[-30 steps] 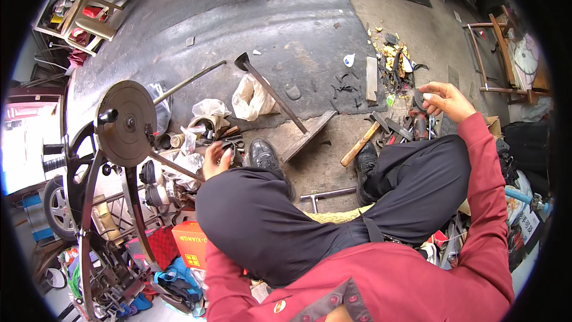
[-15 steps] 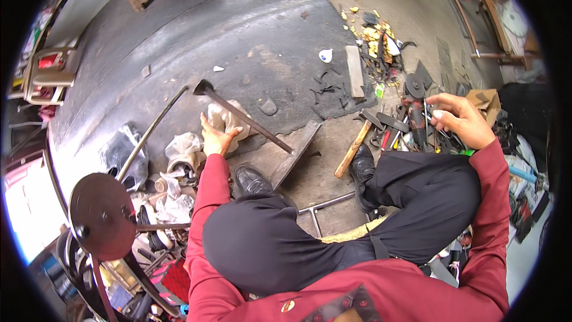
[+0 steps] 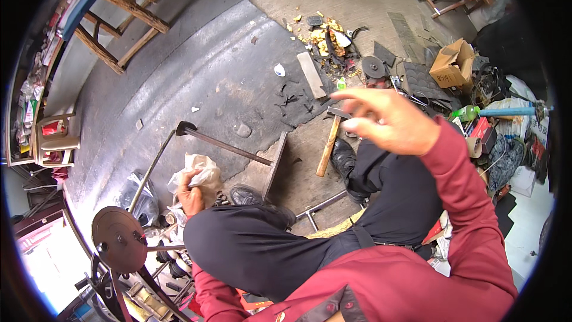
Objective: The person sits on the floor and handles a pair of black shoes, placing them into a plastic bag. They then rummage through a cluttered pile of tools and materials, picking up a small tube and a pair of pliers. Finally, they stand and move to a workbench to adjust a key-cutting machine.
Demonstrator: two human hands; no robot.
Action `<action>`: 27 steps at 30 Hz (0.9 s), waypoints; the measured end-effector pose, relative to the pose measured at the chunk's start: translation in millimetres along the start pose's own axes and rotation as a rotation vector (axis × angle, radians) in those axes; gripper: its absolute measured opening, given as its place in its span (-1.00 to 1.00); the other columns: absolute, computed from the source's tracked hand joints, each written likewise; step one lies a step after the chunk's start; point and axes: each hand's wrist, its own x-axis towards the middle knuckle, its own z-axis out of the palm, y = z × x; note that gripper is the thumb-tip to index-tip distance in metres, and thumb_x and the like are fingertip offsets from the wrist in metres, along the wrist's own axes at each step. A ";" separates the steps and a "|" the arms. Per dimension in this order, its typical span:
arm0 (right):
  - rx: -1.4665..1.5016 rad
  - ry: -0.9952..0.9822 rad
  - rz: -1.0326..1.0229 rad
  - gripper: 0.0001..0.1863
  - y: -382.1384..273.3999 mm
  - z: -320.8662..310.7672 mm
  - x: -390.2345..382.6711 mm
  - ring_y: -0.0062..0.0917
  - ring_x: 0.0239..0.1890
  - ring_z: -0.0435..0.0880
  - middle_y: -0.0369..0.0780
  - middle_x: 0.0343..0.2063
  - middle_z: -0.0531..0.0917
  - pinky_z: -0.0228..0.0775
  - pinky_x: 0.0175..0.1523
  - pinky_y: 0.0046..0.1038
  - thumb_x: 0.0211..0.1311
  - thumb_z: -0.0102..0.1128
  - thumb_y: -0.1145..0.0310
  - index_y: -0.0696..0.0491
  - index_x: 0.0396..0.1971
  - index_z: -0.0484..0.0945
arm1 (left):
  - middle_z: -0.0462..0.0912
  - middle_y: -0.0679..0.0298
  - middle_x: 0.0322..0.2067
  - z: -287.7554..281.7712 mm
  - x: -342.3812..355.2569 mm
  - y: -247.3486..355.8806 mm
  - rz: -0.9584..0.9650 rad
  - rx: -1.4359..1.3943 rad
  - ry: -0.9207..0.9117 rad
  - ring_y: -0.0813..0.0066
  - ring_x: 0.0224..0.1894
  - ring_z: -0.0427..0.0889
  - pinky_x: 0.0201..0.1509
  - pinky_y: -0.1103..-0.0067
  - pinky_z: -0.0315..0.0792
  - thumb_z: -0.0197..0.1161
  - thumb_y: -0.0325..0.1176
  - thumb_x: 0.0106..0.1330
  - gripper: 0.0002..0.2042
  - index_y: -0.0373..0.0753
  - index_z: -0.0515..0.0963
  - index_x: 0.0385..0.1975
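Note:
My left hand [image 3: 192,195], beside my left knee, is closed on a crumpled whitish plastic bag [image 3: 205,173]. My right hand [image 3: 390,120] is raised over my right thigh, slightly blurred, fingers stretched and apart, with nothing visible in them. Just left of it a hammer [image 3: 328,149] with a wooden handle lies near my right shoe [image 3: 343,156]. Between my feet, a metal stand [image 3: 229,148] with a flared end and a long bar is joined to a flat plate [image 3: 275,166], tilted on the floor.
An angle grinder [image 3: 374,67], yellow and black scraps [image 3: 328,39] and an open cardboard box [image 3: 453,65] lie ahead to the right. A round metal disc on a stand [image 3: 119,240] is at the lower left, near a dark plastic bag [image 3: 146,200]. A wooden-legged bench [image 3: 134,12] stands far left.
My left hand has drawn back toward my knee and closed on the plastic bag. My right hand has lifted and moved left, over my thigh. The view has turned right.

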 end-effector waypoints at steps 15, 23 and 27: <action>0.100 0.545 -0.397 0.44 -66.3 154.5 -21.6 0.00 0.40 0.25 0.15 0.34 0.20 0.44 0.28 -0.18 -0.29 0.64 0.12 0.26 0.51 -0.22 | 0.57 0.15 0.03 155.6 -3.9 266.4 -0.140 -0.610 -0.336 0.37 0.07 0.60 0.17 0.47 0.50 0.07 -0.52 0.39 -0.64 -0.28 0.37 0.18; -0.118 0.587 -0.323 0.06 -31.2 88.8 -65.4 -0.09 0.04 0.65 0.12 0.10 0.50 0.58 0.04 -0.28 -0.09 0.45 0.42 0.35 0.42 0.05 | 0.34 -0.04 0.32 208.7 -34.7 326.4 -0.114 -0.688 -0.625 0.18 0.37 0.38 0.44 0.29 0.26 0.02 -0.36 0.43 -0.41 -0.31 0.09 0.45; 0.075 0.712 -0.420 -0.13 -20.0 50.6 -135.5 -0.15 -0.02 0.70 0.04 -0.03 0.64 0.63 -0.05 -0.27 -0.04 0.33 0.53 0.29 0.37 0.22 | 0.34 -0.10 0.31 231.6 -53.2 362.7 -0.023 -0.651 -0.653 0.08 0.32 0.43 0.35 0.20 0.37 0.04 -0.32 0.48 -0.44 -0.39 0.13 0.42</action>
